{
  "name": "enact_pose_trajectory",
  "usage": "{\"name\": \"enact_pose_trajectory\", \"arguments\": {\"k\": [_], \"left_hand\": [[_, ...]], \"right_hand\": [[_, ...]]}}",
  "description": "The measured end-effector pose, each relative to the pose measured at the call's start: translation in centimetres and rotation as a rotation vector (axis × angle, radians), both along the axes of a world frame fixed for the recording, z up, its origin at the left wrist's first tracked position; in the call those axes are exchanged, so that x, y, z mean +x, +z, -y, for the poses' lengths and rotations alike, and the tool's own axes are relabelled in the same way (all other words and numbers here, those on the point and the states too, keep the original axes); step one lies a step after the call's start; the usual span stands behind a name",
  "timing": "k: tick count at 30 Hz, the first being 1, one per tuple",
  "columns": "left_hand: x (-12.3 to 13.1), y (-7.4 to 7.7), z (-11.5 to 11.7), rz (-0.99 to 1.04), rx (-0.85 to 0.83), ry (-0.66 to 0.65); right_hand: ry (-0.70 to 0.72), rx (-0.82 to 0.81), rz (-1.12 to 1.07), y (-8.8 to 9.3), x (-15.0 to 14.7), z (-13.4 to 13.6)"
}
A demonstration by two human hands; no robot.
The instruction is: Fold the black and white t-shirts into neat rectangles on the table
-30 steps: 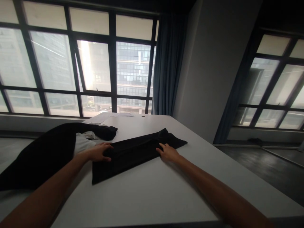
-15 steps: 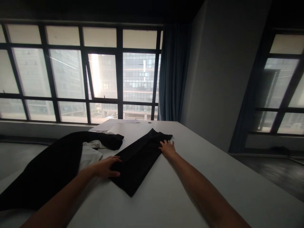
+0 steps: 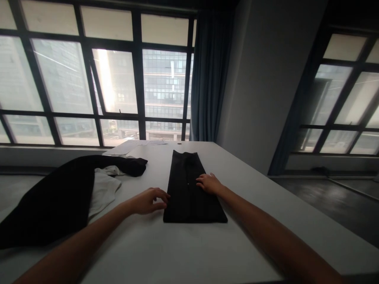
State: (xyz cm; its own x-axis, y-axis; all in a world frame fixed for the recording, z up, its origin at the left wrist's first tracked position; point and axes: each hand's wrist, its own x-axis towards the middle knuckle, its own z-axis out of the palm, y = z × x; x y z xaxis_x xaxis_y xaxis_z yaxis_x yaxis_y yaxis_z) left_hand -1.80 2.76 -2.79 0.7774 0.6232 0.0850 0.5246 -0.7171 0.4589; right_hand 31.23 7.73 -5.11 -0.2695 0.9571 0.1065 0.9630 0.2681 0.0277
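- Windows [image 3: 139, 79] in dark frames fill the view I get, far beyond the fingers of both hands.
- White table [image 3: 166, 252] spreads under my fingers and reaches out past them towards the glass.
- Blue curtain [image 3: 209, 79] hangs well beyond my right fingers.
- Black garment [image 3: 59, 201] lies heaped to the left of my left fingers, well apart from them.
- Black cloth [image 3: 189, 207], the piece I'm working, lies flat between my hands, lengthwise away from me; its near edge is closer to me than any fingertip, its uneven far end well past them.
- White cloth [image 3: 102, 191] shows against the heap, left of my left fingers.
- Papers [image 3: 124, 147] lie beyond the left fingers, near the table's far end.
- Left hand [image 3: 149, 200]: fingers curled, thumb parted from them with a gap I can see, tips at the cloth's left edge, nothing gripped.
- Right hand [image 3: 209, 184]: bent fingers rest over the cloth's right side; I can't tell whether they grip.
- White speck [image 3: 188, 184] sits on the cloth, just left of my right fingertips.
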Motion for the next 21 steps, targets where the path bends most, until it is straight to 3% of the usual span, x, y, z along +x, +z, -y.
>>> {"name": "enact_pose_trajectory", "arguments": {"k": [4,11,16,21], "left_hand": [[1.9,-0.8,-0.9,-0.047,0.159,0.011],[2.9,-3.2,-0.7,-0.089,0.168,0.044],[2.2,-2.2,0.0,-0.070,0.213,0.034],[1.5,-1.1,0.4,-0.049,0.258,0.030]], "right_hand": [[-0.028,-0.090,-0.071,0.5,2.1,2.0],[0.067,-0.175,-0.330,-1.2,3.7,3.5],[0.126,-0.132,-0.437,-1.8,3.0,3.6],[0.218,-0.153,-0.467,-0.8,1.9,4.1]]}}
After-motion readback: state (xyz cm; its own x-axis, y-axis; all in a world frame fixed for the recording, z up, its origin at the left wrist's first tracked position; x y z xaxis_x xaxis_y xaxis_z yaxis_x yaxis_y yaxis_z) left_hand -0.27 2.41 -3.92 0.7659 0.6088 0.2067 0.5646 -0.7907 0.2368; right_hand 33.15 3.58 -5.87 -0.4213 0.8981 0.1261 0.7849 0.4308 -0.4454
